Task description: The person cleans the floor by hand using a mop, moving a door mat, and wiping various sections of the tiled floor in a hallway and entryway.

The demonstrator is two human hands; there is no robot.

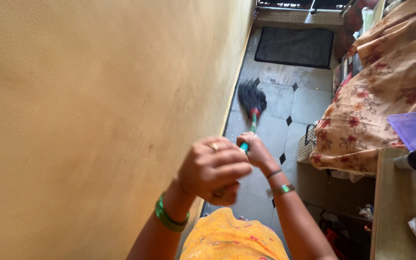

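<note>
Yellow wall (83, 106) fills the left, grey tiled floor (309, 103) runs ahead past a floral-covered bed (386, 96) and dark mat (294, 45). Down by the skirting hangs a broom (252, 103), light and soft-bristled by the look, best gripped on its stiff green handle. Right hand (253, 151) clamps that handle; left hand (213, 171) is curled into a fist, on what I cannot tell.

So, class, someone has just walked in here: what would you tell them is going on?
A person stands close to a yellow wall, looking down at a tiled floor. Their right hand grips the green handle of a black-bristled broom, whose head is near the floor by the wall's base. The left hand is closed in a fist just beside it; whether it holds the handle too cannot be seen. A bed with a floral cover stands to the right, a dark mat beyond.
</note>
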